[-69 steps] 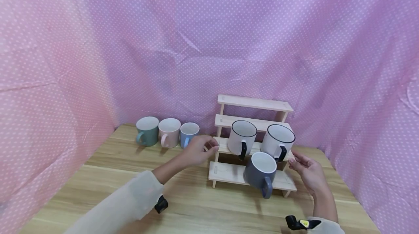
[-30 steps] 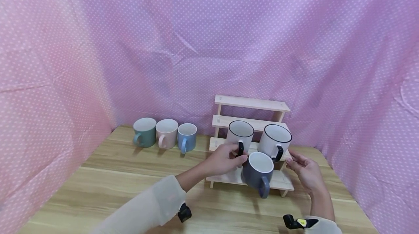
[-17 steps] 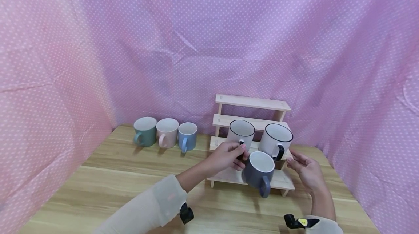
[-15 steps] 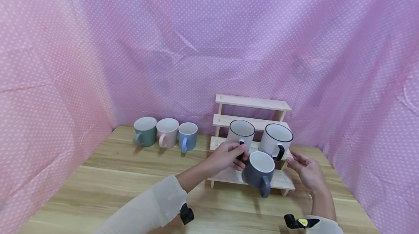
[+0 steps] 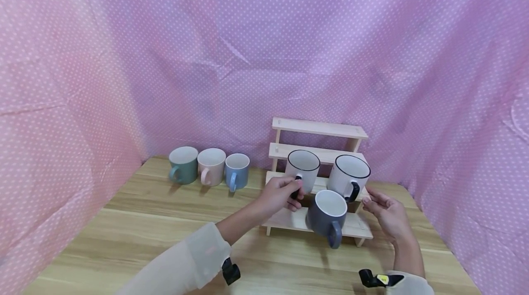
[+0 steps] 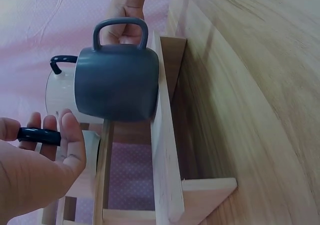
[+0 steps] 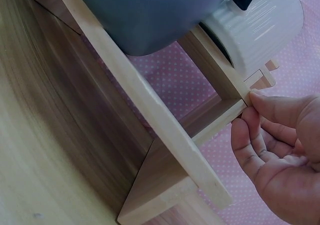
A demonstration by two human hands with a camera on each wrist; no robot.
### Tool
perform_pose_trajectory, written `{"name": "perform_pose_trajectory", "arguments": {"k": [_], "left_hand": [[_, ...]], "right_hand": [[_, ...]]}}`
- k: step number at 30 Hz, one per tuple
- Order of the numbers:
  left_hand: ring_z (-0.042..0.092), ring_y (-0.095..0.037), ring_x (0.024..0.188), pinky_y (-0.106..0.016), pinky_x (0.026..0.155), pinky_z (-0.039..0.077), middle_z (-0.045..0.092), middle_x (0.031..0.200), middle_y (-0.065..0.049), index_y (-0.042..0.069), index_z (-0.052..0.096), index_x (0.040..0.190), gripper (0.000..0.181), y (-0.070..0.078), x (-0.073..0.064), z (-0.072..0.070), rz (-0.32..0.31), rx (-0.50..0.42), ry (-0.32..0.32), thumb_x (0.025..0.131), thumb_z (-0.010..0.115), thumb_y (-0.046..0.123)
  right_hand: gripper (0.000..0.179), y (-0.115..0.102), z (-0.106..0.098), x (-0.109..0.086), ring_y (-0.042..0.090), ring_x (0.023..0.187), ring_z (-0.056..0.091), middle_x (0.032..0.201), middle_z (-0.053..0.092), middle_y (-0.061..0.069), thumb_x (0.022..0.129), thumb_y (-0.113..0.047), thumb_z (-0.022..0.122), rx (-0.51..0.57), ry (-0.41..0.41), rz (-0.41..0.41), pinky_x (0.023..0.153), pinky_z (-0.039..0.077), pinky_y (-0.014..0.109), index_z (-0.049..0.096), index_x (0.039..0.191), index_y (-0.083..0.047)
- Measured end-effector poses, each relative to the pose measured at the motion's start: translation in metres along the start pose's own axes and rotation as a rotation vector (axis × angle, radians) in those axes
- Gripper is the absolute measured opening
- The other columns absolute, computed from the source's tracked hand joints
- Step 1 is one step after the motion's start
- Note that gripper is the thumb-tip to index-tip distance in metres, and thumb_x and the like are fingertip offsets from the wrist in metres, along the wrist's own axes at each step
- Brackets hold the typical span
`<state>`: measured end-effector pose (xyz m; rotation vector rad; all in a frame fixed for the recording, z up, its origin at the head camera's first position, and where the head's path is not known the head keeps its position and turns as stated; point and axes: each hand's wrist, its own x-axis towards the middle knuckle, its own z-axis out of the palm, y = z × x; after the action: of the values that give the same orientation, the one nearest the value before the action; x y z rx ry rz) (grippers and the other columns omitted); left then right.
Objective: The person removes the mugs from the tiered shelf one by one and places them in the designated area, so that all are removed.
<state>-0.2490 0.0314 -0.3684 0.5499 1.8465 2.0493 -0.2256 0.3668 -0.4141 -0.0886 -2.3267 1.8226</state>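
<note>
I've got the left grip (image 5: 278,196) curled round the black handle (image 5: 295,188) of the left white mug (image 5: 305,165), and straight away those fingers block part of it from the head view. Its base is hidden too, so I can't tell whether it touches the board. My left wrist view chops off the hand at the edge and shows little of that mug past it; my right wrist view cuts off the grey mug (image 5: 324,221) and the right white mug (image 5: 345,182). Over to the right grip (image 5: 388,217): thumb and fingers pinch a corner of the rack (image 5: 318,127), at its right end.

Directions now! The left white mug is over the left part of the 2nd board from the bottom, mouth up, long axis near upright, handle toward the person and a touch left. On that board's right, the other white 1 points its handle toward the person, a touch right. So does the grey 1, on the bottom board.

And the count: 6 mugs, 3 at the rack. The other 3 stand side by side on the table (image 5: 136,226): 1 green mug (image 5: 188,169), 1 pink mug (image 5: 214,172), 1 blue mug (image 5: 240,173), handles frontward and left. The rack has 4 boards; behind hangs dotted cloth (image 5: 289,33).
</note>
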Motion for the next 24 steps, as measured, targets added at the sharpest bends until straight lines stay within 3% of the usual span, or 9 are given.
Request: {"name": "perform_pose_trajectory", "arguments": {"k": [6, 12, 24], "left_hand": [[0.066, -0.016, 0.066, -0.025, 0.061, 0.058, 0.063, 0.085, -0.007, -0.005, 0.065, 0.094, 0.034, 0.002, -0.003, -0.01, 0.009, 0.028, 0.029, 0.107, 0.053, 0.025], [0.066, -0.017, 0.064, -0.025, 0.06, 0.058, 0.062, 0.082, -0.007, -0.008, 0.064, 0.097, 0.035, 0.006, -0.004, -0.02, 0.011, 0.041, 0.046, 0.106, 0.053, 0.023], [0.066, -0.019, 0.063, -0.027, 0.061, 0.059, 0.061, 0.081, -0.007, -0.003, 0.063, 0.089, 0.032, 0.008, -0.012, -0.046, 0.028, 0.017, 0.038, 0.106, 0.051, 0.02]], "right_hand": [[0.061, 0.0, 0.0, 0.0, 0.005, 0.088, 0.068, 0.097, 0.068, -0.023, 0.102, -0.015, 0.066, -0.02, -0.004, 0.005, 0.083, 0.057, 0.018, 0.039, 0.148, 0.014], [0.066, -0.001, -0.002, -0.001, 0.005, 0.087, 0.068, 0.097, 0.07, -0.021, 0.099, -0.017, 0.07, 0.044, 0.003, 0.019, 0.082, 0.057, 0.018, 0.038, 0.148, 0.015], [0.065, 0.001, 0.0, 0.0, 0.005, 0.088, 0.068, 0.097, 0.071, -0.02, 0.099, -0.016, 0.07, 0.063, -0.002, 0.013, 0.081, 0.056, 0.016, 0.039, 0.147, 0.016]]}}
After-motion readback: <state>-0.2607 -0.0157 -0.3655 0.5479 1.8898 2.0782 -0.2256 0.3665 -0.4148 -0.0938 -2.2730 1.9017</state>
